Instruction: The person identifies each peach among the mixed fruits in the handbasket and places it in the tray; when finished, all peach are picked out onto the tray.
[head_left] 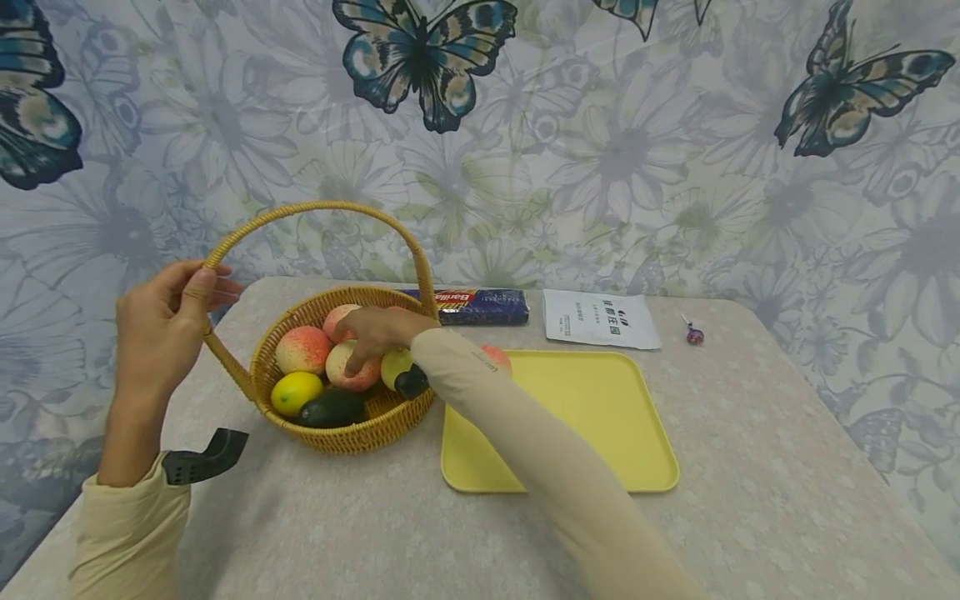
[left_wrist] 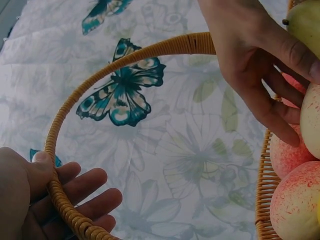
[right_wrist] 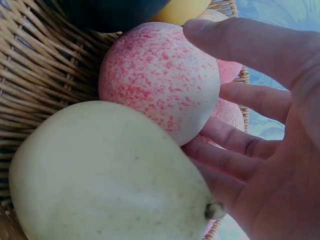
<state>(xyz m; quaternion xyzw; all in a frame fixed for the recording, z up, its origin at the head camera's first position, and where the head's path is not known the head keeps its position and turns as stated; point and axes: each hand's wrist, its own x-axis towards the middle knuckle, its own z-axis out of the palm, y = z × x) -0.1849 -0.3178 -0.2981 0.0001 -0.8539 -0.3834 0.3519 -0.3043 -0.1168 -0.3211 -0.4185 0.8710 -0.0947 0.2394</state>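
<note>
A woven basket (head_left: 341, 439) with a tall hoop handle (head_left: 322, 206) holds several fruits: peaches, a lemon (head_left: 296, 392), a dark green fruit (head_left: 332, 408) and a pale green fruit (right_wrist: 100, 175). My left hand (head_left: 168, 321) pinches the handle (left_wrist: 125, 55) on its left side, thumb on top and fingers behind. My right hand (head_left: 377, 332) is inside the basket. Its thumb and fingers lie on either side of a red-speckled peach (right_wrist: 160, 80), touching it. Another peach (head_left: 497, 358) peeks out behind my right forearm at the yellow tray (head_left: 600, 417).
The tray lies to the right of the basket. A dark blue pasta packet (head_left: 480, 306), a white printed pouch (head_left: 600, 318) and a small lollipop (head_left: 694, 336) lie along the table's back edge. A butterfly-patterned curtain hangs behind.
</note>
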